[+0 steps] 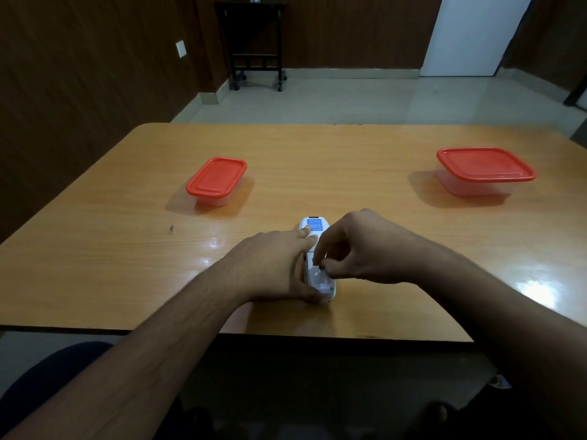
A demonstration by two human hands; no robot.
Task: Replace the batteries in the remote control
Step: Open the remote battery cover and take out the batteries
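**Hands on remote, battery bay open**

White remote control is lying back-up near the table front edge. Left hand is gripping its left side; right hand fingertips are pinching a small dark item inside the open compartment, item unclear.

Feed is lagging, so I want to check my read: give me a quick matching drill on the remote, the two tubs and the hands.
Things:
1. remote
2. small tub
3. large tub
4. right hand

States:
a. far right, lid on
b. face down, battery bay open
c. fingertips at the bay
d. far left, lid on

Pairs: 1-b, 2-d, 3-a, 4-c
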